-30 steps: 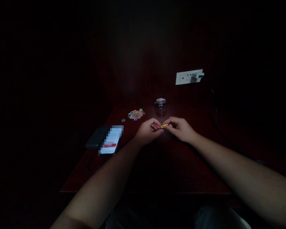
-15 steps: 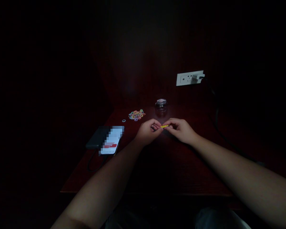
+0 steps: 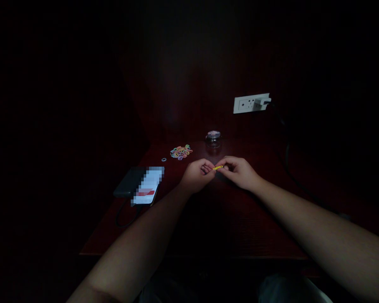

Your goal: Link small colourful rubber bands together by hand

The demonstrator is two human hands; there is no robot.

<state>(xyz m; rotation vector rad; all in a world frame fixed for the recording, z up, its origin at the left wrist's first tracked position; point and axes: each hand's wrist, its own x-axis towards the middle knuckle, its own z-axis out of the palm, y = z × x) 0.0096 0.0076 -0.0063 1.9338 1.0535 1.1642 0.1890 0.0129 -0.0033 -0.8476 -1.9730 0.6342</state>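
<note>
A small yellow elastic band (image 3: 218, 167) is stretched narrow between the fingertips of my two hands, above the dark red table (image 3: 221, 223). My left hand (image 3: 197, 174) pinches its left end between thumb and fingers. Its other end is in the pinch of my right hand (image 3: 239, 171); the fingers hide part of the band. Beyond my left hand lies a loose pile of coloured elastic bands (image 3: 181, 152), with a single blue band (image 3: 164, 160) apart from it on the left. A clear lidded jar (image 3: 214, 139) stands upright just behind my hands.
On the left lie a lit phone (image 3: 148, 185), its screen blurred, and a dark flat box (image 3: 129, 183) with a cable (image 3: 121, 223). A white socket panel (image 3: 251, 103) with a plugged-in charger is on the back wall. From it a dark cord (image 3: 286, 151) hangs on the right.
The yellow band showed as an open loop a second ago; now it is drawn into a narrow strip between my fingertips. Both hands have stayed nearly in place.
</note>
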